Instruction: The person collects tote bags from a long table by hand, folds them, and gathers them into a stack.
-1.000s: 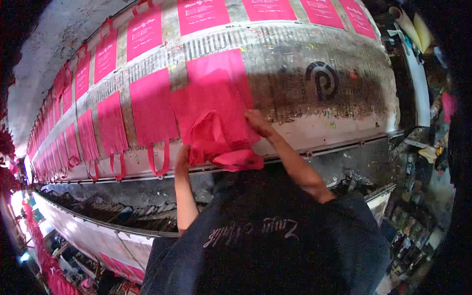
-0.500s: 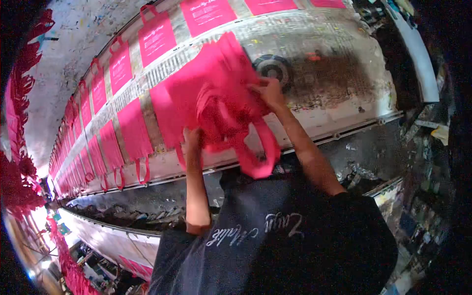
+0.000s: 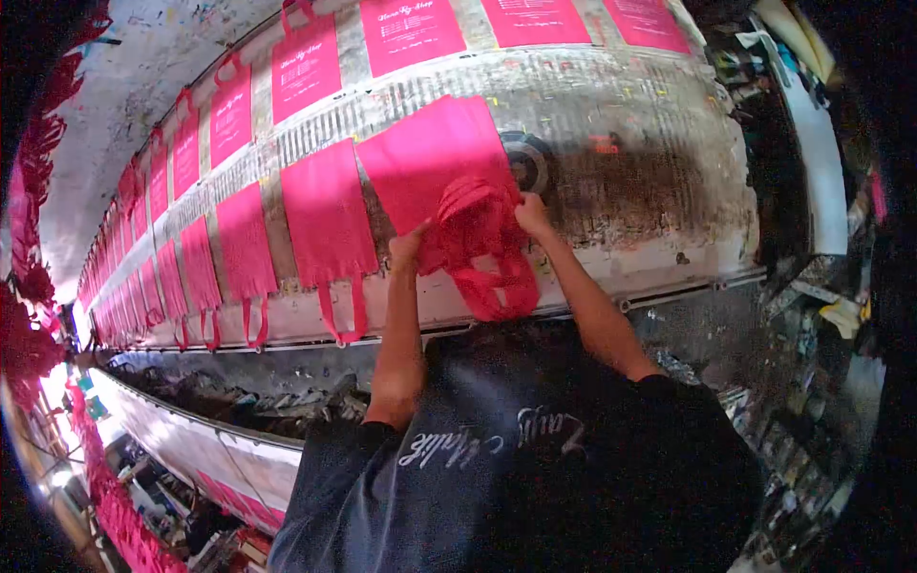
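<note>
In front of me lies a bright pink tote bag (image 3: 432, 143), its upper part spread flat on the long table. Over its near end is a folded bundle of pink tote bags (image 3: 482, 215), with looped handles hanging toward me at the table's edge. My left hand (image 3: 408, 246) is closed on the left side of the pink fabric. On the right side, my right hand (image 3: 532, 216) pinches the same pile. Which layers each hand grips is hard to tell.
Blank pink bags (image 3: 328, 215) lie in a row to the left, handles over the near rail (image 3: 449, 329). Across the table runs a row of printed pink bags (image 3: 411, 36). A round dark disc (image 3: 523, 164) sits right of the bundle. Pink strips hang at far left.
The pile and both hands have shifted right relative to the row. One bag now lies flat on the left, apart from the pile, and the bag beneath my hands is smoother.
</note>
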The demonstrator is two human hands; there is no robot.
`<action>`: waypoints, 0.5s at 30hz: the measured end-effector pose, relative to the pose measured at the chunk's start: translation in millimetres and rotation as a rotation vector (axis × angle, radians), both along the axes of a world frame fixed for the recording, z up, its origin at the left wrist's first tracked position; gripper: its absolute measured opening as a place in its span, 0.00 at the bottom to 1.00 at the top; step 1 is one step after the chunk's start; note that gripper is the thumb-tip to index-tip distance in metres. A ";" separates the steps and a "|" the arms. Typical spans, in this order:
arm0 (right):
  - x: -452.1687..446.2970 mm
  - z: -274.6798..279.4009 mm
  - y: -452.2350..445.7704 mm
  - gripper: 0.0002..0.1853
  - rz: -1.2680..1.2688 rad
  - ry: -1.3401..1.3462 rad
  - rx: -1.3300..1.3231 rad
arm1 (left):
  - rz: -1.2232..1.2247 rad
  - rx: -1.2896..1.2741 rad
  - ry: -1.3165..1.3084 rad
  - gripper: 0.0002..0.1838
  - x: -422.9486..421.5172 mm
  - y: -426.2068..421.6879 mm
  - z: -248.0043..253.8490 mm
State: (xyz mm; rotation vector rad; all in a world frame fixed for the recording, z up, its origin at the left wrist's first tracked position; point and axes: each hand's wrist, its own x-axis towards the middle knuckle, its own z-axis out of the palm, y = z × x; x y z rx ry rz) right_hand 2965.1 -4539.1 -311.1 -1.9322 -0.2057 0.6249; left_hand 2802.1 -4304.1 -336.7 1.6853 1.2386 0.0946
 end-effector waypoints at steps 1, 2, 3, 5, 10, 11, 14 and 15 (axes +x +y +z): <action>-1.3 -3.7 1.6 0.14 -0.051 0.001 0.106 | 0.283 -0.232 -0.024 0.40 0.6 -2.8 -5.4; 0.1 -6.9 3.1 0.14 -0.039 0.002 0.106 | 0.296 -0.232 -0.025 0.40 1.2 -3.8 -9.9; 1.6 -10.1 2.9 0.14 -0.023 -0.010 -0.007 | 0.191 -0.139 0.113 0.39 0.4 -6.0 -10.4; 1.5 -19.1 1.5 0.14 0.003 -0.009 -0.118 | 0.027 0.042 0.194 0.31 -3.7 -8.1 -12.4; 6.7 -51.9 -1.8 0.15 -0.120 0.103 -0.122 | -0.225 -0.063 0.039 0.36 -39.5 7.1 -41.0; 6.2 -47.0 -1.3 0.15 -0.124 0.112 -0.125 | 0.020 -0.188 -0.273 0.34 -42.7 -10.3 -11.9; 4.3 -22.0 1.8 0.14 -0.034 0.152 -0.114 | -0.024 -0.235 -0.168 0.37 -55.3 -16.8 43.7; 5.6 -19.4 4.0 0.13 0.022 0.104 -0.195 | -0.018 -0.237 -0.166 0.37 -53.3 -18.1 54.6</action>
